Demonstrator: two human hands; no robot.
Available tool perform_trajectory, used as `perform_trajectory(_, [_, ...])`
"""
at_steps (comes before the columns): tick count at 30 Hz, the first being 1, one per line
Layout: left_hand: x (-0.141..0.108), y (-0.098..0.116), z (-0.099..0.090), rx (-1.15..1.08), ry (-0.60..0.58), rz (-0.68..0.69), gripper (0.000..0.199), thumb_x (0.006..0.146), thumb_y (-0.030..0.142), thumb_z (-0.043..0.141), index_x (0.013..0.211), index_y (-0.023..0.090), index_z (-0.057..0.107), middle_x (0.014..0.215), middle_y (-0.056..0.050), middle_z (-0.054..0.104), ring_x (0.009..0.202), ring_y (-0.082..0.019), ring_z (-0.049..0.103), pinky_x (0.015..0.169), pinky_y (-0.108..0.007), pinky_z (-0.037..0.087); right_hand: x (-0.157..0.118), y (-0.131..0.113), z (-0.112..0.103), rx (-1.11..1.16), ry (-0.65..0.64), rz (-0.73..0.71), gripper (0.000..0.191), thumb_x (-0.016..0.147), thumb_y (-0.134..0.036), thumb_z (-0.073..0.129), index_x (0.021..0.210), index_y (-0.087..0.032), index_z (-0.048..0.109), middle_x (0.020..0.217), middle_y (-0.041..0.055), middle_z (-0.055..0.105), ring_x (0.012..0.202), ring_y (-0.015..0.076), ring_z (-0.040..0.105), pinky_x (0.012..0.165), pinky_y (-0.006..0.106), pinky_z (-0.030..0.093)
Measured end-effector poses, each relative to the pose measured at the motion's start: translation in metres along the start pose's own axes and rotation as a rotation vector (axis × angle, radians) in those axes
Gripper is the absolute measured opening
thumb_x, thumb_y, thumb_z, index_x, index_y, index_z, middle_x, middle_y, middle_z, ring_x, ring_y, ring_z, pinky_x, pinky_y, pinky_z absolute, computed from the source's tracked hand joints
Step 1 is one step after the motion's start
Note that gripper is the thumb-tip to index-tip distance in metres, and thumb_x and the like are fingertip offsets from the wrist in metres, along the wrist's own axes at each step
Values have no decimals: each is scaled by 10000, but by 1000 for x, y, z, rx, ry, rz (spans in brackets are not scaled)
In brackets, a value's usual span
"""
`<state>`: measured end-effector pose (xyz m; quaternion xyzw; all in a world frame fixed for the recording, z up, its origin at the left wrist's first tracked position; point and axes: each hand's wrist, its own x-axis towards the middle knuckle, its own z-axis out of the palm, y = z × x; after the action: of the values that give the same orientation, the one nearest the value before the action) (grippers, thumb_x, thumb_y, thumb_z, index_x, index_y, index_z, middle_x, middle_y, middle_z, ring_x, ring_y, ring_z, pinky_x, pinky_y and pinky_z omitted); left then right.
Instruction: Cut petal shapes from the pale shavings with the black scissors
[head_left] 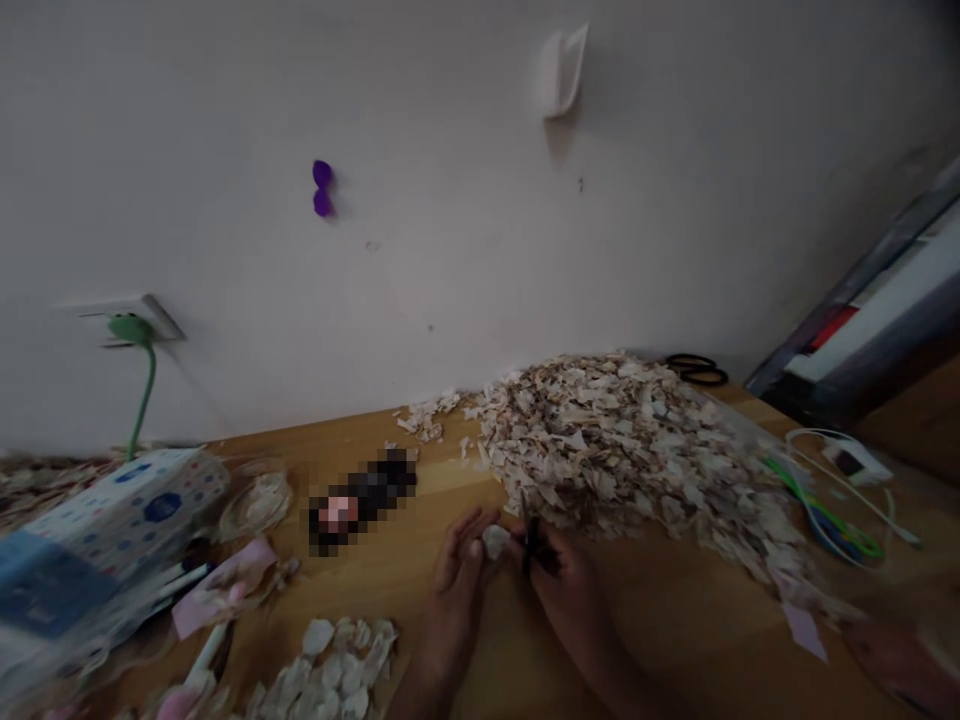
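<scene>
Near the middle of the wooden table, my left hand (459, 560) pinches a small, pale, roundish flake (495, 543) between thumb and fingers. My right hand (566, 572) is closed around dark-handled scissors (530, 540), whose blades point up and away from me beside the flake. Just beyond both hands rises a big heap of dry, whitish-brown, jagged flakes (600, 440). A smaller pile of rounder, pale flakes (345, 665) lies to the left of my left forearm.
Left on the table (420, 480) stand a dotted tissue box (165, 500) and pink paper (229, 585); a pixelated dark object (364, 500) lies nearer the middle. Black-handled scissors (697, 368) rest behind the heap. A white charger (859, 460) and cables are at right. The wall is behind.
</scene>
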<state>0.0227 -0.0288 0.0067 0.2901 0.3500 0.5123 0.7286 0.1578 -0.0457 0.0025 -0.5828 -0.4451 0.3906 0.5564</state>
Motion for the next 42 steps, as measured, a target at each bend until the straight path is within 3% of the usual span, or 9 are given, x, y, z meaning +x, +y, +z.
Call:
perform_trajectory(5, [1,0,1,370,4,42,338,674,331,762,986,227,686,1021,-91,695,965,-238,634,861,-321,487,3,2,-5,-18,22,27,294,763,-430,645,904,-174,675,873,89,720,839,257,673,771,340,528])
perform_trajectory(8, [0,0,5,428,39,66,199,687,375,741,798,217,691,807,-59,699,788,-203,638,767,-296,492,-2,-1,0,0,-14,46,294,750,-435,665,876,-170,666,856,93,715,791,252,671,733,330,532])
perform_trajectory(11, [1,-2,1,397,134,103,200,712,405,714,741,212,668,696,-19,662,667,-159,596,682,-255,470,-8,-3,3,-2,-61,72,273,763,-415,654,888,-173,657,866,94,710,807,251,666,747,326,527])
perform_trajectory(17, [7,-6,-12,35,237,88,221,661,333,774,760,185,644,702,-3,643,637,-108,578,637,-204,449,-18,-3,2,-75,-167,3,182,858,-289,474,904,-184,616,775,45,662,726,191,631,673,261,508])
perform_trajectory(22, [6,-3,-10,-177,328,100,297,573,251,835,764,168,624,703,13,628,606,-77,564,615,-181,453,-25,-5,3,-336,-229,-60,178,831,-239,465,971,-181,559,945,92,642,872,224,619,772,320,495])
perform_trajectory(29, [2,0,-11,-175,181,134,171,697,247,754,749,146,626,697,-8,612,656,-94,566,652,-199,460,-27,-6,6,-555,-335,-61,210,828,-282,510,1009,-197,573,985,98,648,907,247,612,797,360,469])
perform_trajectory(36, [3,3,-11,-308,263,137,193,662,191,783,784,152,638,686,21,606,613,-60,545,647,-174,465,-28,1,5,-558,-290,-84,248,841,-316,485,1048,-196,547,1033,119,641,938,255,612,809,361,474])
perform_trajectory(42, [-1,8,-4,-339,188,146,188,652,203,789,777,158,655,761,-11,659,711,-94,606,709,-196,483,-30,-3,6,-655,-349,-155,278,796,-245,498,1055,-184,576,1021,112,649,937,256,608,826,374,466])
